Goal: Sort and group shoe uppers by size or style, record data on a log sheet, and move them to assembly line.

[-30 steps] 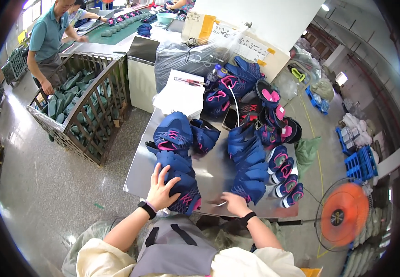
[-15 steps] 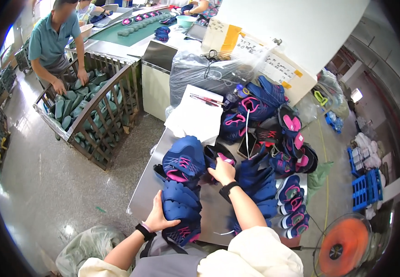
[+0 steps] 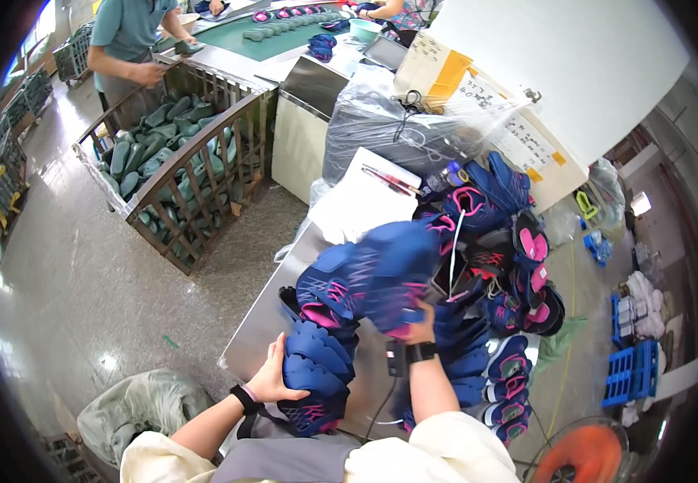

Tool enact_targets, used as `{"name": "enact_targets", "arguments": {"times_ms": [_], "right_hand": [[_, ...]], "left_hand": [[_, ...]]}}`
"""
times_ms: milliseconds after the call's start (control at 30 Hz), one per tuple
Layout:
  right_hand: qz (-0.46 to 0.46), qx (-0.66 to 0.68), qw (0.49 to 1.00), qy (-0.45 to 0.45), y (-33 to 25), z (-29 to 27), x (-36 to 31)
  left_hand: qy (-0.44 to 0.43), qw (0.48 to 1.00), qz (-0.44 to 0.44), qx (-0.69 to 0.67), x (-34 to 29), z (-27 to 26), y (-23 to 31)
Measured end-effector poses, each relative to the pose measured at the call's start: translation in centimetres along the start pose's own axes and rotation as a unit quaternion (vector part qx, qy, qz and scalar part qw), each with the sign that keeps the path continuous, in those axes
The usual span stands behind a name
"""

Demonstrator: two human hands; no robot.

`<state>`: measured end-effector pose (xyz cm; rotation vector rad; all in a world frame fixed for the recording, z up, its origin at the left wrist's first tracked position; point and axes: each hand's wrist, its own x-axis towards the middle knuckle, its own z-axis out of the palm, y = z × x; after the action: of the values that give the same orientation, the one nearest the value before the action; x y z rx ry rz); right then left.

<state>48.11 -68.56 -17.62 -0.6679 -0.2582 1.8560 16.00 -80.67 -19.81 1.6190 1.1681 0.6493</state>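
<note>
My right hand [image 3: 421,326] grips a navy shoe upper [image 3: 393,270] with pink lining by its pink edge; motion blurs it. It is raised above the metal table [image 3: 256,326], partly in front of another navy upper [image 3: 326,278] with pink laces. My left hand [image 3: 272,377] lies against the left side of a stack of navy uppers [image 3: 317,362], thumb and fingers spread apart. Right of my right forearm is a second stack of navy uppers [image 3: 461,354]. Next to that stand several shoes with white soles [image 3: 510,386].
More shoes and uppers [image 3: 485,193] pile at the table's far right. White paper [image 3: 357,201] with pens lies by a plastic-wrapped bundle [image 3: 373,121]. A slatted cart [image 3: 196,193] holds green shoe lasts; a person [image 3: 127,40] stands behind it. An orange fan [image 3: 582,455] is at lower right.
My right hand has lifted the navy upper off the table, toward me and rightward. My left hand stays at the stack. The person by the cart has lifted a green last out.
</note>
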Motion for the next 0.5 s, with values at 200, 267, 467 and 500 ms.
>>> {"name": "enact_targets", "arguments": {"times_ms": [200,267,467,500], "right_hand": [[0.097,-0.069,0.993,0.018,1.0,-3.2,4.5],[0.129,-0.097,0.987,0.01,0.8,-2.7,5.0],[0.168,-0.129,0.974,0.083,5.5,-5.0,4.2],[0.162,-0.141,0.972,0.1,6.7,-4.4,3.3]], "left_hand": [[-0.025,0.999,0.005,0.019,0.4,-0.9,-1.1],[-0.026,0.998,0.034,0.044,0.5,-1.4,-1.4],[-0.054,0.996,0.013,-0.07,2.3,-2.3,-1.4],[-0.048,0.994,0.01,-0.095,2.0,-2.5,-1.6]]}}
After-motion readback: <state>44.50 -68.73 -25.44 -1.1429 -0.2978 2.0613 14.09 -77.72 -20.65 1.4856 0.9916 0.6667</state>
